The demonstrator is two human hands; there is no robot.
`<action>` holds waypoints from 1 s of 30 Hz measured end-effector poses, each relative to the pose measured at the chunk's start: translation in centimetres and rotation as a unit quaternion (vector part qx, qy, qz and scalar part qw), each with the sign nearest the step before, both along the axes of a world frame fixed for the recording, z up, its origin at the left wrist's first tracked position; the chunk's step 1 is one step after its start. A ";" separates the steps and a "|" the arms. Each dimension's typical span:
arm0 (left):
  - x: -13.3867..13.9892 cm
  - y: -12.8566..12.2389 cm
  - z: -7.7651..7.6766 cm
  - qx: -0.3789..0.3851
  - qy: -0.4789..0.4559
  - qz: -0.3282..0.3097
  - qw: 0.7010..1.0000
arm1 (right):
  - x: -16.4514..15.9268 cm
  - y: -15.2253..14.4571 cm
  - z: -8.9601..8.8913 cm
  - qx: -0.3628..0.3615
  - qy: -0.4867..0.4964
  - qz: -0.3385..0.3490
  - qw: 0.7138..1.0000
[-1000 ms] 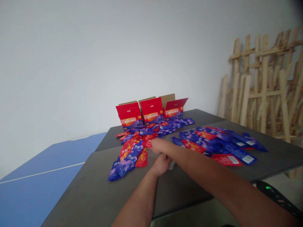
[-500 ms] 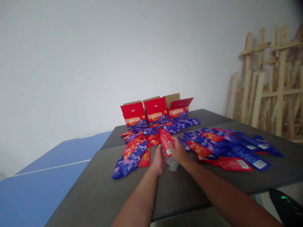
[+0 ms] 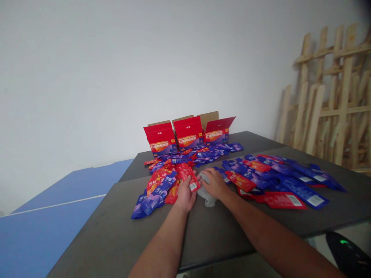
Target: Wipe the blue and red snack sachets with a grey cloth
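Note:
My left hand (image 3: 186, 196) is closed on a red pouch (image 3: 188, 173), its thumb across the printed face near the barcode. Beside it, my right hand (image 3: 216, 184) grips a crumpled grey cloth (image 3: 206, 195) on the table, fingers curled over its upper part. Just left of my left hand lies a small overlapping group of red pouches and blue pouches (image 3: 159, 193). A larger mixed heap of blue and red pouches (image 3: 269, 175) spreads out to the right of my right hand.
Three open red cartons (image 3: 188, 141) stand in a row at the back, with more pouches (image 3: 210, 153) heaped before them. The dark table (image 3: 116, 231) adjoins a blue table (image 3: 58, 224) on the left. Wooden frames (image 3: 333, 100) lean at the right wall.
The red pouch has passed from my right hand to my left, moving left. My right hand has taken hold of the grey cloth. The view has shifted slightly.

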State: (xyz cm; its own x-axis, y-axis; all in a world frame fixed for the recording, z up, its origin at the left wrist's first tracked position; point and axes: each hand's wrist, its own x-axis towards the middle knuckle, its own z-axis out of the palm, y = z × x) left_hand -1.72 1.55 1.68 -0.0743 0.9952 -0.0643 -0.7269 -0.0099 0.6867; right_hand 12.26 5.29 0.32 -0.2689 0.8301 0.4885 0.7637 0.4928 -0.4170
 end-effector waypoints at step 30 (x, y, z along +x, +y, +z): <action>-0.8 -1.2 0.2 0.052 0.050 -0.182 0.981 | 0.7 -0.5 0.3 0.070 0.060 0.176 0.980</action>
